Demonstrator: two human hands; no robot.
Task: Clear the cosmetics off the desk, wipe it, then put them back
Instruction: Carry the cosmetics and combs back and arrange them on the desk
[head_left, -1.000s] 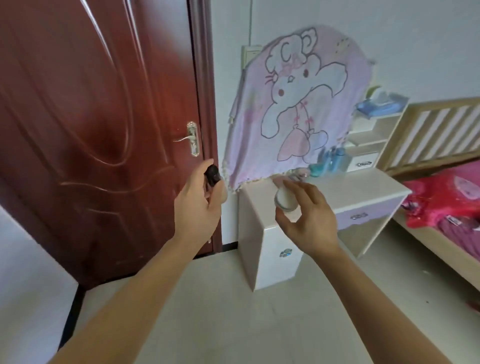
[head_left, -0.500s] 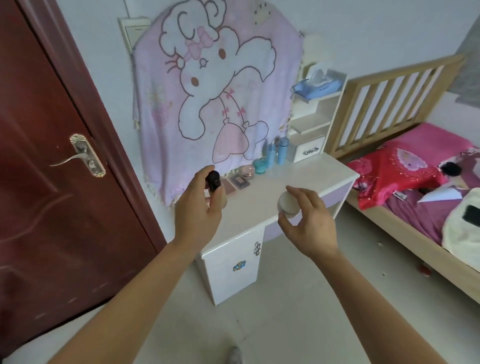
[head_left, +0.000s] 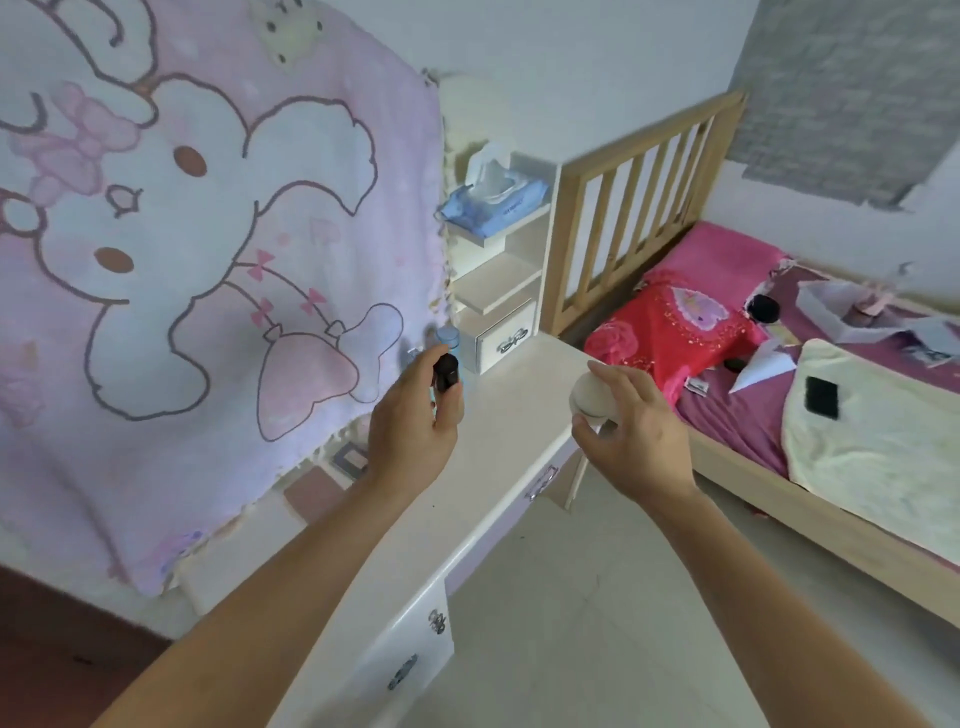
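Observation:
My left hand (head_left: 413, 426) grips a small black cosmetic tube (head_left: 445, 372) upright above the white desk (head_left: 457, 499). My right hand (head_left: 631, 436) holds a round white jar (head_left: 589, 395) just off the desk's front right edge. On the desk, behind my left hand, stand a pale blue bottle (head_left: 448, 338) and blurred small items. Two flat compacts, one grey-framed (head_left: 347, 460) and one dusty pink (head_left: 314, 493), lie by the hanging cloth.
A pink cartoon cloth (head_left: 208, 270) hangs over the desk's back. A small white shelf unit (head_left: 501, 291) with a wipes pack (head_left: 493, 202) stands at the desk's far end. A wooden bed (head_left: 779, 395) with pink bedding and loose items is on the right. The floor is tiled.
The view has swung right and closer to the desk; the door has left the frame. Both hands, still holding the tube and jar, now hover over the desk's top and edge.

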